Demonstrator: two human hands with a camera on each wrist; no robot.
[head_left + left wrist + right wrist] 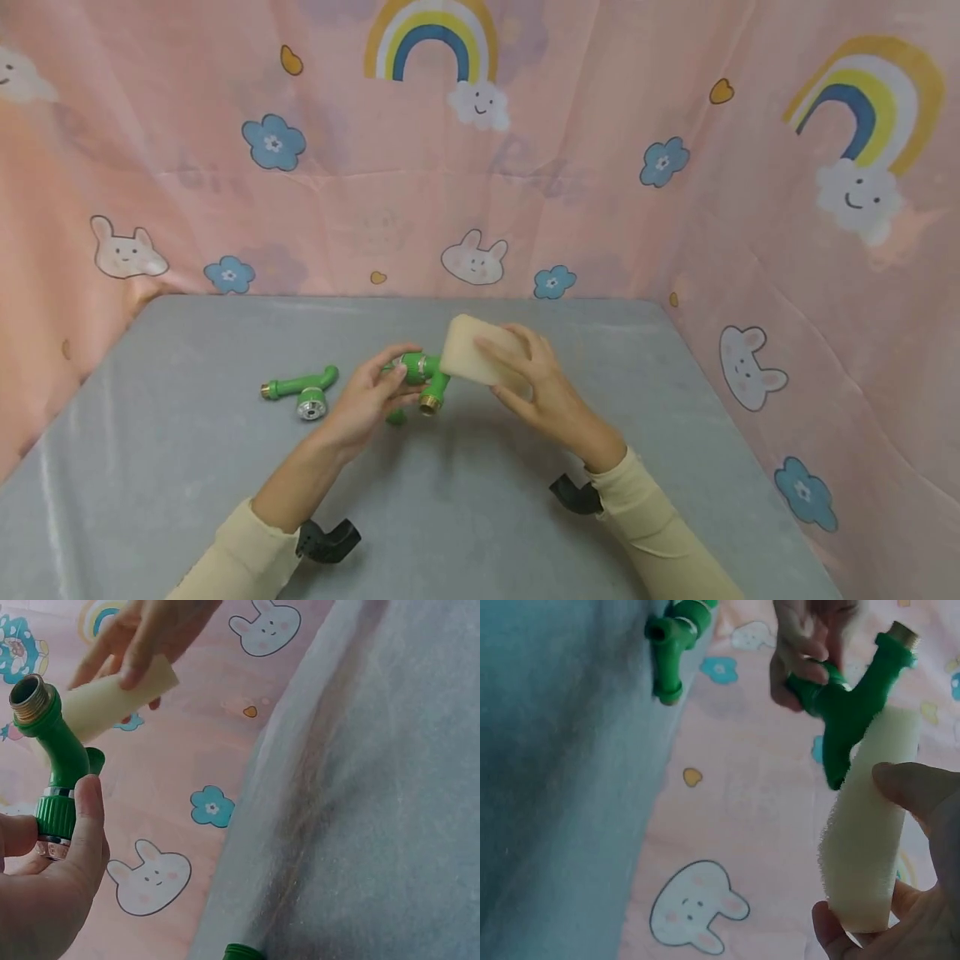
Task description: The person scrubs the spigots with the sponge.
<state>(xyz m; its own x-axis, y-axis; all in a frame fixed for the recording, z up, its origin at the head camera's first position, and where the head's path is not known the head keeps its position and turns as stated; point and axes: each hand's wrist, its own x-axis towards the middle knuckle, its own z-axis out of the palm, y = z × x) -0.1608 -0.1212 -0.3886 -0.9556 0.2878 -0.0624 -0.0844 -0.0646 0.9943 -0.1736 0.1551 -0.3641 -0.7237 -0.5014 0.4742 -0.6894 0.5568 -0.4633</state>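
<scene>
My left hand (366, 398) grips a green tap (437, 385) by its ribbed collar, above the table. Its brass threaded end (31, 701) points upward in the left wrist view. With fingers and thumb, my right hand (546, 392) holds a cream sponge (480, 352) by its edges. The sponge is up against the tap's side, its rough face (847, 825) turned toward it in the right wrist view. On the table left of my left hand lies another green tap (296, 385), with a brass end and a round silver-faced part.
Part of a green piece (396, 416) shows below my left hand, mostly hidden. A grey cloth covers the table (480, 517). Pink printed curtains (337, 200) stand behind and at both sides. Black curved mounts (330, 542) sit at both wrists.
</scene>
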